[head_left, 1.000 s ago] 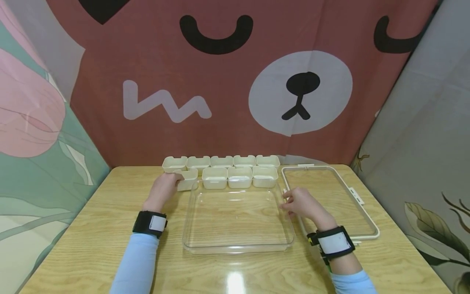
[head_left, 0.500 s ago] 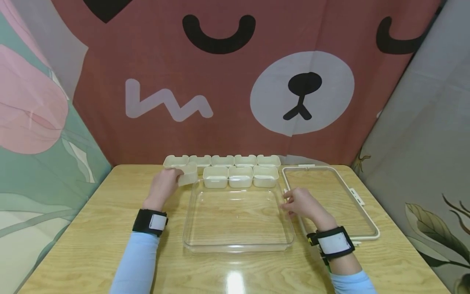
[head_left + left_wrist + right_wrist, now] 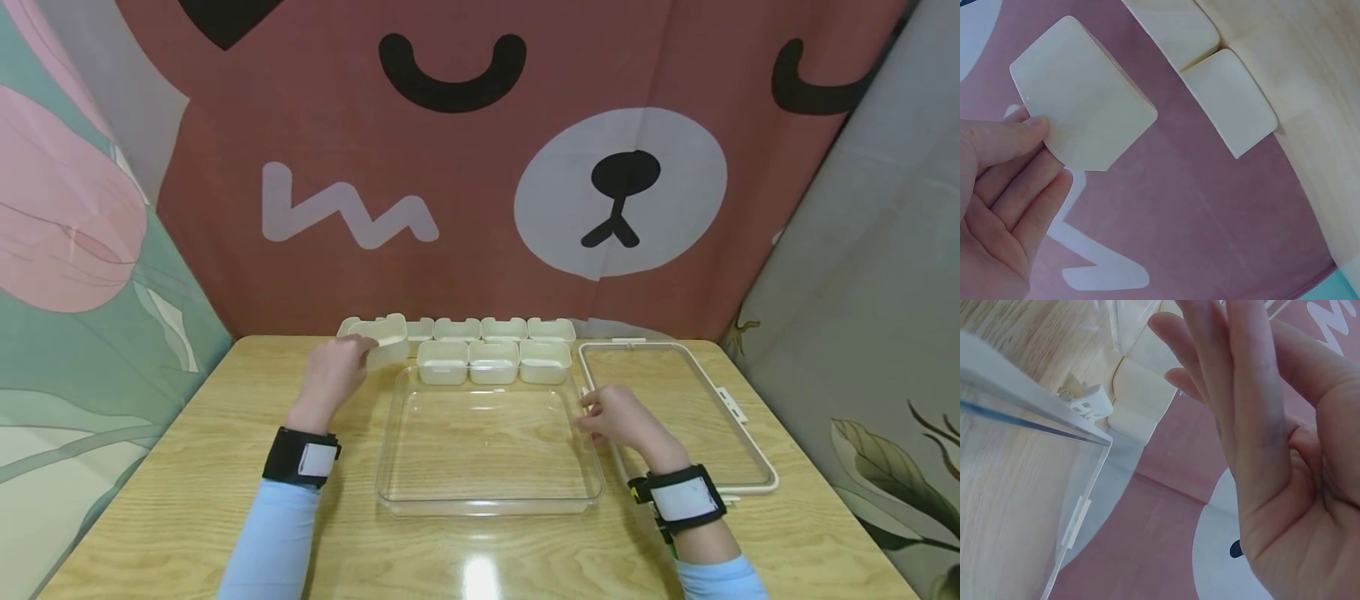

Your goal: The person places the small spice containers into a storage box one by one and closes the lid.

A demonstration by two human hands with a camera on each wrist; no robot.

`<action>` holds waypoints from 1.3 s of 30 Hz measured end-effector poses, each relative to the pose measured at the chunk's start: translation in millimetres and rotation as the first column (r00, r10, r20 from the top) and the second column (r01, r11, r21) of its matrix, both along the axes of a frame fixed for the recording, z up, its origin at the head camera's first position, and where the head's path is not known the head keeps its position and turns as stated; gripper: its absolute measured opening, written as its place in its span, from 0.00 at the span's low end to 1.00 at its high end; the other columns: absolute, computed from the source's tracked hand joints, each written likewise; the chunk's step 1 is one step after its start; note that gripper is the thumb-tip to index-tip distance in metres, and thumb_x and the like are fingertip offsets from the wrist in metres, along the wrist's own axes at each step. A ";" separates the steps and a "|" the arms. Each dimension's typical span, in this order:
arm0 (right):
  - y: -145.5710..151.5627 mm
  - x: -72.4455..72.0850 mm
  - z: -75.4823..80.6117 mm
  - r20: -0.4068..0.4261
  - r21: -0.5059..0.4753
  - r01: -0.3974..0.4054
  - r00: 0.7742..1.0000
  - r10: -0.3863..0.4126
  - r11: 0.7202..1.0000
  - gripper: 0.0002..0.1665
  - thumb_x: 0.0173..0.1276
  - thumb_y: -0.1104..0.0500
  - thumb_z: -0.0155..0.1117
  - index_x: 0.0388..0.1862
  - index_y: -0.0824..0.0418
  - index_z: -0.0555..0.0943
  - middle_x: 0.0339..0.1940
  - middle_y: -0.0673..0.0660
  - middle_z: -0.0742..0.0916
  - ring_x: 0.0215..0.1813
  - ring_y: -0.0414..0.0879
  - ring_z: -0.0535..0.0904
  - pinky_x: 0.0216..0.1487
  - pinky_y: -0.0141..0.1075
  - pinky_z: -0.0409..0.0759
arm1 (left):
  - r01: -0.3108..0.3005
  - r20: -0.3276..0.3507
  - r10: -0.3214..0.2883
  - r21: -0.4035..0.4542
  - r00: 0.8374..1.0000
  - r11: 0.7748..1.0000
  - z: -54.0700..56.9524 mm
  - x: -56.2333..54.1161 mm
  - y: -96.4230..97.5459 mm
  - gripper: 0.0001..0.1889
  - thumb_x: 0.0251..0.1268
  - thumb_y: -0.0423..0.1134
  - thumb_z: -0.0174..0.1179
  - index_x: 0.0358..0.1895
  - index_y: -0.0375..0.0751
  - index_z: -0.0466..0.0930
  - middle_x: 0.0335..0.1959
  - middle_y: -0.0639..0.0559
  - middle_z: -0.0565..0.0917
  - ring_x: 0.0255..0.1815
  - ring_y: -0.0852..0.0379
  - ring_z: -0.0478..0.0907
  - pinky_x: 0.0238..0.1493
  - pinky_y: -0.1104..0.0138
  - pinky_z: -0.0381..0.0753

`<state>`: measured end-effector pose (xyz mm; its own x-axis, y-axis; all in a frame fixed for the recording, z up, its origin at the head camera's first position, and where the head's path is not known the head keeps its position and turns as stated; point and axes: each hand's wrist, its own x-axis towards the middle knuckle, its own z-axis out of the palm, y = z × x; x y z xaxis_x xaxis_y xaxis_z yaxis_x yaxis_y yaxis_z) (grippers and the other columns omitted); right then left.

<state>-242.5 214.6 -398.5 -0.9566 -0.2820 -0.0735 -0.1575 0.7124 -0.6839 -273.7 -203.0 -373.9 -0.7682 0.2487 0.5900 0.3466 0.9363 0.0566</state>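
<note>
My left hand (image 3: 333, 375) pinches a small cream plastic box (image 3: 387, 343) by its left side, thumb against the wall. The box is tilted and held up off the table, in front of the left end of the back row. In the left wrist view the same box (image 3: 1082, 94) shows its smooth outer faces. Beside the right wall of a large clear plastic container (image 3: 487, 507) is my right hand (image 3: 618, 421), its fingers at or near the rim. The right wrist view shows those fingers (image 3: 1254, 394) extended; whether they touch the container is unclear.
Behind the clear container stand two rows of cream boxes: several at the back (image 3: 457, 330) and three in front (image 3: 492, 372). A clear lid with a white frame (image 3: 750, 485) lies at the right. A printed curtain (image 3: 450, 283) hangs along the table's far edge.
My left hand has lifted the cream box from the left end of the front row, raising and tilting it. My right hand has stayed beside the container.
</note>
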 end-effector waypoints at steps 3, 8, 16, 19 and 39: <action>-0.1 -0.5 -1.0 -0.006 0.008 -0.001 1.000 0.001 1.000 0.25 0.59 0.67 0.66 0.53 0.81 0.74 0.33 0.68 0.86 0.22 0.47 0.84 0.26 0.35 0.82 | 0.012 -0.008 -0.012 -0.008 1.000 1.000 3.0 2.1 2.3 0.10 0.54 0.26 0.58 0.35 0.41 0.86 0.27 0.45 0.85 0.19 0.51 0.75 0.15 0.62 0.68; -0.1 -0.7 -1.3 -0.013 0.016 -0.007 1.000 0.007 1.000 0.25 0.59 0.67 0.66 0.52 0.81 0.74 0.32 0.68 0.86 0.21 0.46 0.84 0.25 0.35 0.82 | 0.060 -0.005 -0.060 0.014 0.998 0.998 8.4 6.4 8.5 0.09 0.54 0.26 0.59 0.36 0.38 0.86 0.29 0.44 0.85 0.23 0.52 0.77 0.20 0.62 0.74; -0.4 -0.3 -0.6 -0.016 0.029 -0.012 1.000 0.012 1.000 0.25 0.60 0.67 0.65 0.53 0.81 0.74 0.33 0.68 0.86 0.22 0.46 0.84 0.25 0.35 0.82 | 0.144 0.024 -0.145 0.042 0.989 0.989 10.1 8.4 17.1 0.10 0.53 0.23 0.59 0.37 0.34 0.85 0.31 0.42 0.84 0.30 0.49 0.80 0.31 0.60 0.80; -0.3 -0.4 -1.1 -0.012 0.022 -0.012 1.000 0.013 1.000 0.25 0.60 0.67 0.65 0.53 0.81 0.74 0.33 0.68 0.86 0.22 0.46 0.84 0.26 0.35 0.82 | 0.169 0.023 -0.169 0.028 0.985 0.985 10.0 10.5 20.4 0.10 0.52 0.22 0.59 0.36 0.35 0.85 0.30 0.43 0.84 0.31 0.49 0.80 0.32 0.60 0.80; 0.0 -1.6 -1.6 0.008 0.004 -0.005 1.000 0.005 1.000 0.25 0.60 0.67 0.65 0.53 0.81 0.74 0.32 0.67 0.86 0.21 0.47 0.84 0.26 0.37 0.83 | 0.248 -0.029 -0.255 -0.142 0.967 0.958 -0.3 23.9 36.2 0.10 0.48 0.23 0.62 0.34 0.37 0.85 0.24 0.49 0.82 0.25 0.55 0.78 0.24 0.68 0.76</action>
<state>-244.1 214.7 -400.1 -0.9546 -0.2862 -0.0827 -0.1551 0.7144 -0.6824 -249.7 -166.8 -374.2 -0.6434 0.5104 0.5706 0.5710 0.8164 -0.0865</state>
